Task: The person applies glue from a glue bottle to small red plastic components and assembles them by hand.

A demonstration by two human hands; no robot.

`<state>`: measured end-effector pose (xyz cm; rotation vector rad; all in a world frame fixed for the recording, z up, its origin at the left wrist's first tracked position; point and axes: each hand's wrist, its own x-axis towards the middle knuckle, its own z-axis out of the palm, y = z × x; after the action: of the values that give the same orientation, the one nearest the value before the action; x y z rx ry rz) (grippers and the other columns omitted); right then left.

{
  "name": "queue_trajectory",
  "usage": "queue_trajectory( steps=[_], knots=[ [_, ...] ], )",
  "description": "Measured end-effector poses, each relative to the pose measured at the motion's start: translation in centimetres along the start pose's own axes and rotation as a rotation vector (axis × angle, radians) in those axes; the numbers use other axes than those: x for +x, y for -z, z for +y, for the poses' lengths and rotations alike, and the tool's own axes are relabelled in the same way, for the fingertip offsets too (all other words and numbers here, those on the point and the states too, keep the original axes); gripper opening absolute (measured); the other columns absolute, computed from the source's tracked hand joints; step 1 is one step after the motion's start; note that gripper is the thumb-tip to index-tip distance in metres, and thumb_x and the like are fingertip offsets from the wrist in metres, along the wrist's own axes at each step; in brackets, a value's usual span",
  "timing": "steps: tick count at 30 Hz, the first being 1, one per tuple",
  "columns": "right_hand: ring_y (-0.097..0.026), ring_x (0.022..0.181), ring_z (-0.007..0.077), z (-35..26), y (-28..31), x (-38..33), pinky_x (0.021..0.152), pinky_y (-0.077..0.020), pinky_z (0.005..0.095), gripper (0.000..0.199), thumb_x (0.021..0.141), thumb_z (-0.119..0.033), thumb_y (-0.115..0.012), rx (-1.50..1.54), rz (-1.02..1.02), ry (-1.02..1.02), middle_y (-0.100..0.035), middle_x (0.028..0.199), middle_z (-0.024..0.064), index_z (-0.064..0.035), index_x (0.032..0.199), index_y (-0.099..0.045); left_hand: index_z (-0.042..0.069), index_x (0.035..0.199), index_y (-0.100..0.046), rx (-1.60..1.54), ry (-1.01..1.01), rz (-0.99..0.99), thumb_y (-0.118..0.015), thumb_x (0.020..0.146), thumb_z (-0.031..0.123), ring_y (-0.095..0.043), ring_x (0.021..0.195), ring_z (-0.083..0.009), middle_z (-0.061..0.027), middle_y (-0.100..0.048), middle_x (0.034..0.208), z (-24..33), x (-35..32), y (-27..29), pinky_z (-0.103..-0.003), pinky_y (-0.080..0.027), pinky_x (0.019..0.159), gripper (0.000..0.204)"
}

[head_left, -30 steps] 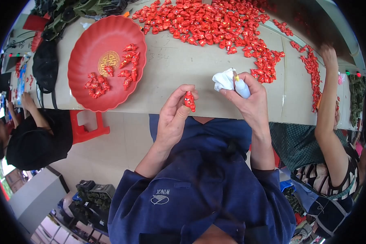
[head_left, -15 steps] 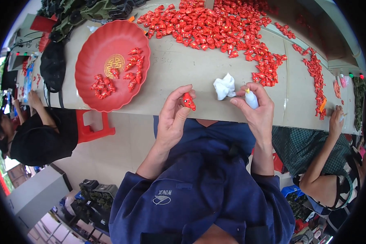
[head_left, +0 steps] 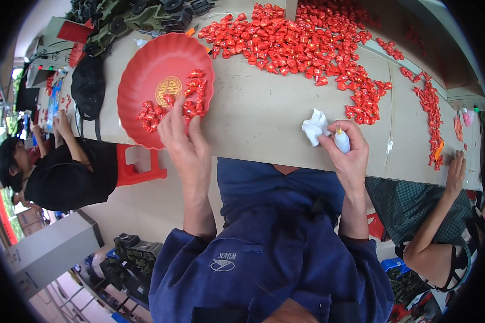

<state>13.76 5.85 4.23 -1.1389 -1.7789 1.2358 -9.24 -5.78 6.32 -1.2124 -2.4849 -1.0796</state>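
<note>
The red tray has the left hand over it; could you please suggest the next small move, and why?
Perhaps ease the left hand straight up from the red tray, because it reaches in close beside the small red figures and a sideways sweep could nudge them; whether the hand holds one is unclear.

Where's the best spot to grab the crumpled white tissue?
Probably pinch the crumpled folds of the tissue from above, coming in from its left: the bunched folds offer something to grip, and the right hand, holding the bottle, crowds its right side.
</note>
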Motion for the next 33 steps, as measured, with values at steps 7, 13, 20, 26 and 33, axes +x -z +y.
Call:
queue_trajectory(
  steps=[7, 13, 20, 26, 33],
  knots=[
    [-0.052, 0.074, 0.0075, -0.1, -0.4, 0.0, 0.067, -0.0426, 0.0214, 0.014, 0.075, 0.002, -0.064, 0.127, -0.036, -0.094, -0.057, 0.08, 0.0022, 0.0005, 0.087, -0.056, 0.005, 0.12, -0.05, 0.377, 0.137, -0.17, -0.056, 0.083, 0.011, -0.046, 0.099, -0.0263, -0.0133, -0.053, 0.102, -1.8, 0.5, 0.2, -0.039, -0.034, 0.083, 0.039],
    [-0.053, 0.076, 0.0058, -0.5, -0.4, -0.3, 0.069, -0.0431, 0.0204, 0.013, 0.077, 0.001, -0.063, 0.178, -0.047, -0.075, -0.059, 0.081, 0.0006, -0.0012, 0.088, -0.057, 0.005, 0.111, -0.055, -0.247, -0.276, -0.297, -0.068, 0.069, 0.011, -0.046, 0.102, -0.0297, -0.0124, -0.051, 0.107, 2.4, -1.2, -2.0, -0.039, -0.035, 0.086, 0.045],
    [-0.052, 0.074, 0.0054, -0.3, -0.2, -0.7, 0.066, -0.0428, 0.0198, 0.015, 0.076, 0.002, -0.064, 0.236, -0.037, -0.065, -0.059, 0.081, 0.0009, -0.0017, 0.089, -0.058, 0.006, 0.099, -0.06, -0.305, -0.421, -0.463, -0.069, 0.063, 0.007, -0.05, 0.099, -0.0249, -0.0071, -0.057, 0.094, 6.7, -3.8, -7.9, -0.036, -0.036, 0.081, 0.037],
    [-0.048, 0.069, 0.0059, 0.3, 2.2, -1.2, 0.063, -0.0416, 0.0203, 0.026, 0.074, 0.001, -0.066, 0.201, -0.001, -0.156, -0.051, 0.079, -0.0009, -0.0038, 0.093, -0.05, 0.004, 0.1, -0.059, -0.142, -0.282, -0.368, -0.066, 0.066, 0.008, -0.049, 0.097, -0.024, -0.0074, -0.056, 0.094, 6.9, -2.1, -8.2, -0.036, -0.036, 0.078, 0.035],
    [-0.056, 0.081, 0.0094, 2.1, 3.8, -1.7, 0.073, -0.0442, 0.022, 0.031, 0.08, -0.003, -0.062, 0.349, 0.068, -0.119, -0.06, 0.089, 0.005, 0.0008, 0.108, -0.052, 0.003, 0.102, -0.059, -0.315, -0.314, -0.409, -0.067, 0.068, 0.003, -0.052, 0.095, -0.0269, -0.0108, -0.056, 0.098, 7.7, -0.8, -6.1, -0.035, -0.04, 0.082, 0.034]
  ],
)
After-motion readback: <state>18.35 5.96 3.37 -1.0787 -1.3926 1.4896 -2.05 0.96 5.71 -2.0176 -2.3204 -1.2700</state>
